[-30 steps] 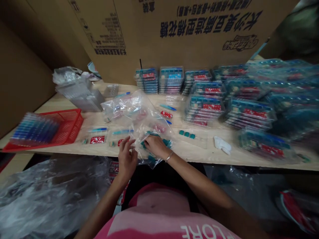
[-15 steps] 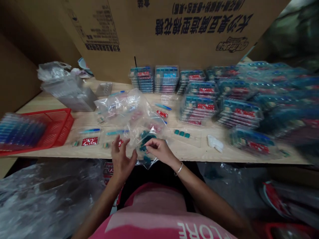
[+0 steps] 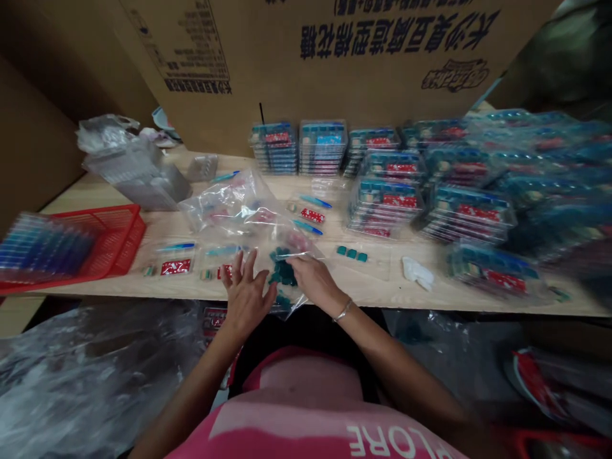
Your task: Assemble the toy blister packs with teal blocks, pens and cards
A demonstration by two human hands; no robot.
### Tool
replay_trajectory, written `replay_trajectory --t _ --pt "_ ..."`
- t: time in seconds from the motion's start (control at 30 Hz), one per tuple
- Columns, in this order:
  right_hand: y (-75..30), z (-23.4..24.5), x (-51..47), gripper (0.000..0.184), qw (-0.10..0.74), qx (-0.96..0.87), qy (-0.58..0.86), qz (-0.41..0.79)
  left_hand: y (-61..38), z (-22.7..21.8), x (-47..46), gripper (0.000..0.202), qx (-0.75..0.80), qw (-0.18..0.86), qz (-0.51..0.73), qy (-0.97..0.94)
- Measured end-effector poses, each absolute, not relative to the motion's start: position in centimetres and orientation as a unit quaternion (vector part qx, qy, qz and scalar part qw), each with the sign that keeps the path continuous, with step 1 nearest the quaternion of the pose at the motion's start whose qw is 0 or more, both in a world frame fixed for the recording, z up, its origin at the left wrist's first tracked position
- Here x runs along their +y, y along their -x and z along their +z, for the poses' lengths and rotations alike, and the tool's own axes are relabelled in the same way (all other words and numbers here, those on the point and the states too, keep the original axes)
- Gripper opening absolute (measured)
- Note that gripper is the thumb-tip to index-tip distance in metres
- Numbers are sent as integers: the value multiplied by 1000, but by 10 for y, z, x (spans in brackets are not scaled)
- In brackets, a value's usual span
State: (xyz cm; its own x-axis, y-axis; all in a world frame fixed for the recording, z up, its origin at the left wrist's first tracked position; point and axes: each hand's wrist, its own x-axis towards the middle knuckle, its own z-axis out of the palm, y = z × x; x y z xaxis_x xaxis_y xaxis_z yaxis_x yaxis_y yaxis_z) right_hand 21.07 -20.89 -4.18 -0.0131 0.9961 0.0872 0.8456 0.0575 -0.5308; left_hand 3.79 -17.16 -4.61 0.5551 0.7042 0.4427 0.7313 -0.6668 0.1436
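Clear plastic bag point(image 3: 299, 245) lies bunched with the right hand point(image 3: 313, 282) closed narrow on teal pieces point(image 3: 282, 273) through it, pinning them, while the left hand point(image 3: 246, 299) spreads wide at its seven o'clock, seemingly holding nothing.

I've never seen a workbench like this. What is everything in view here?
cardboard box: one, brown with dark blue print, behind the table
wooden table: one, pale, across the view
stacked clear packs: many, teal and red, right side of the table
red basket: one, red, left end of the table
clear plastic bag: at least one, clear, middle of the table
teal pieces: several, teal, inside the bag
loose teal pieces: three, teal, right of the hands
crumpled white scrap: one, white, near the table's front edge
plastic sheeting: one heap, clear, below the table at left
left hand: one, fingers spread, beside the bag
right hand: one, on the bag
silver bangle: one, silver, right wrist
pink shirt: one, pink with white letters, on the person
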Motion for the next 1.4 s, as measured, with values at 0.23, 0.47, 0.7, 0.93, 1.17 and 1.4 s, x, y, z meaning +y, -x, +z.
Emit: replay_trajectory --t 0.23,0.47,0.7,0.93,1.17,1.4 --pt "-191 -42 -162 24 178 -718 654 160 -42 -47 -160 38 -429 14 -199 881" --pt "-181 -57 -134 28 155 -673 698 188 -38 -60 -146 39 -387 -17 -262 884" --pt "-184 -48 -140 20 163 -692 668 219 -32 -65 -139 35 -381 -13 -273 883" --pt "-190 -43 -171 15 304 -702 607 214 -30 -56 -142 27 -386 -20 -265 884" --pt "-198 -45 -196 16 447 -667 533 267 -32 -33 -159 17 -425 -85 -300 850" --pt "-196 -38 -216 15 564 -606 453 332 -34 -11 -171 14 -431 -281 -314 798"
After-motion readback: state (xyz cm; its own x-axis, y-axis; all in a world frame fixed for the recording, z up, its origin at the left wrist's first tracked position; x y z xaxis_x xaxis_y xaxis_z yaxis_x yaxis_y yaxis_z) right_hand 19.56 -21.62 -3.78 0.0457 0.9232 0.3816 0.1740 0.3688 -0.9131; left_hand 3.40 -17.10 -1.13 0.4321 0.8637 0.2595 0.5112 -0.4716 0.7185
